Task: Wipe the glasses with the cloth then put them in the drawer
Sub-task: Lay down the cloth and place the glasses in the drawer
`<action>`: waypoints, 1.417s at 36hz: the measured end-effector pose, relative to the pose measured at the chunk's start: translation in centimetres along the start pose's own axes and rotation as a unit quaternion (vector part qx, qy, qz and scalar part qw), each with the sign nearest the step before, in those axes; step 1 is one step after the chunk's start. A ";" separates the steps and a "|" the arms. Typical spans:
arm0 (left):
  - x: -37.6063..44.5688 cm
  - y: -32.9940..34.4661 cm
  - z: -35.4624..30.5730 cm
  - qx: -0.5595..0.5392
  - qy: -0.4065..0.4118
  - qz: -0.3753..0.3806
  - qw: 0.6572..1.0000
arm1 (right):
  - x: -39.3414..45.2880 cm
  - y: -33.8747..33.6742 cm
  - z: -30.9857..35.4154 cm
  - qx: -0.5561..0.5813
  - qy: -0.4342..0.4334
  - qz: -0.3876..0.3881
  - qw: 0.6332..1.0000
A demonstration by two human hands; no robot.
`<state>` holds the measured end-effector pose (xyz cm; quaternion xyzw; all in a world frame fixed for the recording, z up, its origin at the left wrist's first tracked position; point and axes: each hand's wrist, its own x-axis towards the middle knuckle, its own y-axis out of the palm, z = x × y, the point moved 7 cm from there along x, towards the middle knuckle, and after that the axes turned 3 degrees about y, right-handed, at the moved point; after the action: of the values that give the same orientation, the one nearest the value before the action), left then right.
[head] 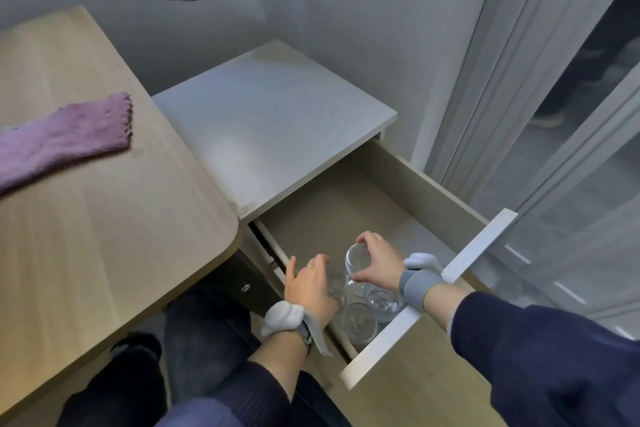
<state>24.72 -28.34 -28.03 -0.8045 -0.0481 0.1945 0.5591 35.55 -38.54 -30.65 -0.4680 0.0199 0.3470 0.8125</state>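
Observation:
The drawer (408, 184) of a low white cabinet stands pulled out, and both my hands are inside it near its front. My right hand (379, 262) grips the round base of an upturned clear wine glass (358, 258). My left hand (311, 282) is closed around another clear glass (337, 289), mostly hidden by my fingers. Two more glasses (358, 321) (382, 300) rest in the drawer's front corner. The purple cloth (65, 139) lies loose on the wooden table at the left, away from both hands.
The wooden table (104, 236) runs along the left, its rounded corner close to the drawer. The white cabinet top (273, 121) is beyond the drawer. The drawer front (478, 246) juts out toward a glass sliding door (554, 149) on the right. My legs are below.

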 end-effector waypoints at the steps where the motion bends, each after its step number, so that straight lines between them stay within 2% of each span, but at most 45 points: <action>1: 0.0 0.1 0.0 0.015 0.001 0.000 1.000 | 0.0 0.1 0.0 -0.001 -0.002 0.003 1.000; 11: 0.2 0.9 -0.5 0.093 0.006 0.030 0.995 | -0.3 0.6 0.6 -0.003 -0.002 0.027 1.000; 22: -0.1 0.8 -0.8 0.093 0.012 0.125 0.988 | -0.5 0.1 1.1 -0.066 0.009 0.109 0.992; 28: -0.8 -0.4 -1.3 0.073 -0.018 0.140 0.987 | -1.1 -1.1 1.6 -0.099 0.010 0.124 0.987; 36: -1.7 -5.1 -3.2 0.070 -0.039 0.104 0.991 | -1.9 -6.6 4.2 -0.128 -0.015 0.072 0.989; 40: -1.5 -7.9 -4.6 0.057 -0.037 0.063 0.996 | -2.2 -9.4 5.9 -0.153 -0.035 0.042 0.987; 45: -1.9 -12.3 -6.4 0.097 -0.012 0.007 0.995 | -3.2 -13.1 8.6 -0.157 -0.057 -0.020 0.986; 51: -3.3 -19.1 -7.6 0.113 0.016 -0.133 0.984 | -4.5 -17.0 12.6 -0.173 -0.094 -0.097 0.976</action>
<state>27.13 -28.93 -7.39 -0.7254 -0.1232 0.1094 0.6684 38.38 -36.75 -9.26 -0.5665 -0.1620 0.3068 0.7475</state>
